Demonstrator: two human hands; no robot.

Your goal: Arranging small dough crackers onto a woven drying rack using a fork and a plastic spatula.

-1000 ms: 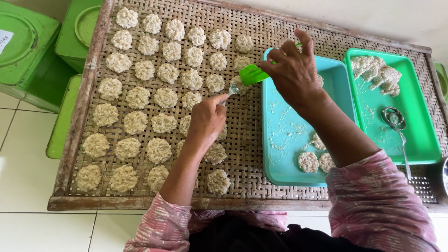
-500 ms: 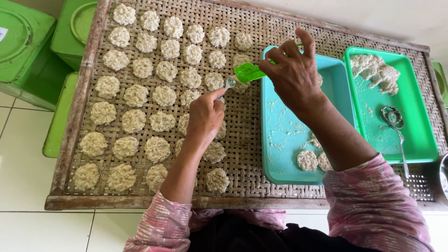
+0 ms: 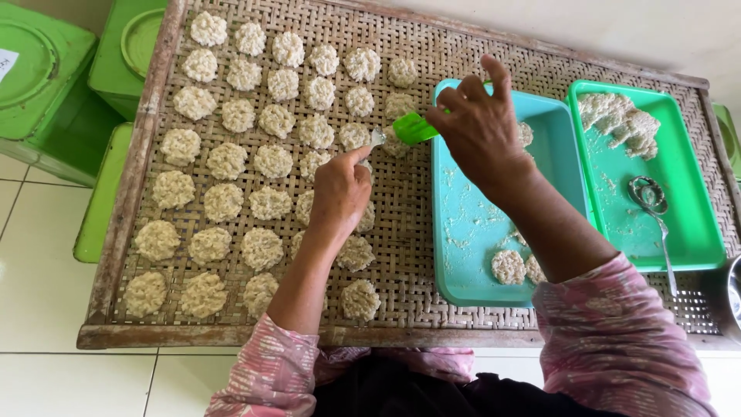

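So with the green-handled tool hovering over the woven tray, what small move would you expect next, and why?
Probably the left hand slides the patty off the green-handled spatula held in the right hand onto the woven tray. The left forefinger already points at the blade tip, which sits at the open end of a row of rice patties.

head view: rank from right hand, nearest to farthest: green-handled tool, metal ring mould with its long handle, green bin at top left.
From the right hand:
1. Green-handled tool: held in its fingers, over the woven tray's middle.
2. Metal ring mould: in the green tray, off to the right.
3. Green bin: on the floor at far left, beyond the woven tray.
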